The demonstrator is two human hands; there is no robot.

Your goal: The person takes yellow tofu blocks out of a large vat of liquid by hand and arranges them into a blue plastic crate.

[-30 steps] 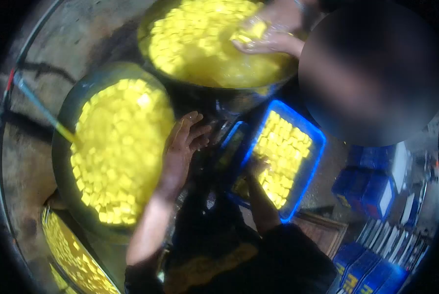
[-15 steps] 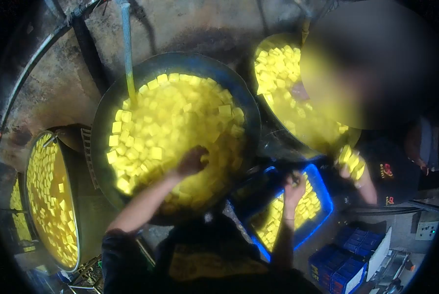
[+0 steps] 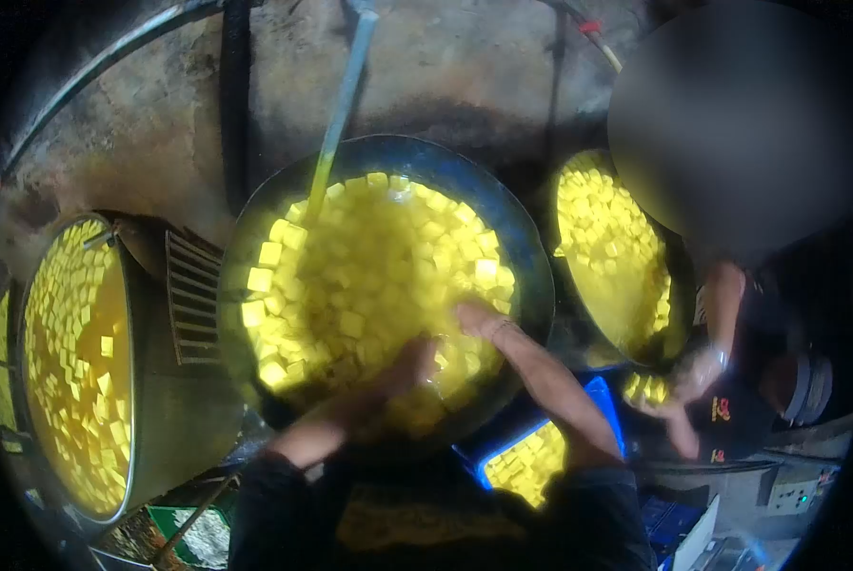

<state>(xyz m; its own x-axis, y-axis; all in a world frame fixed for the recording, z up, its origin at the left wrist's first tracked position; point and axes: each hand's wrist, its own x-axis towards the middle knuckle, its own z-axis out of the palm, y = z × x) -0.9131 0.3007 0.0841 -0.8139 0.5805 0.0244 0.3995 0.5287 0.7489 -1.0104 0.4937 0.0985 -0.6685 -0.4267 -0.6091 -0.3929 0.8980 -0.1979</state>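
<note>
A large dark wok (image 3: 388, 152) is full of yellow tofu-like cubes (image 3: 352, 324) in cloudy yellow liquid. My left hand (image 3: 419, 364) is low over the near middle of the wok, among the cubes; its fingers are blurred and partly hidden. To its right, my right hand (image 3: 479, 319) reaches into the wok with its fingertips down at the liquid, so their grip cannot be made out. Beneath my right forearm stands a blue crate (image 3: 603, 404) holding more yellow cubes.
A pale pipe (image 3: 346, 95) slants down into the wok. At the left, a metal vat (image 3: 133, 381) holds cubes in liquid, with a slatted rack (image 3: 193, 295) beside it. On the right, a co-worker's hands (image 3: 698, 376) hold yellow cubes near a second wok (image 3: 674, 324).
My right hand has moved from above the blue crate into the wok. My left hand has shifted nearer to me within the wok. The view has swung, and the co-worker's hands are now together.
</note>
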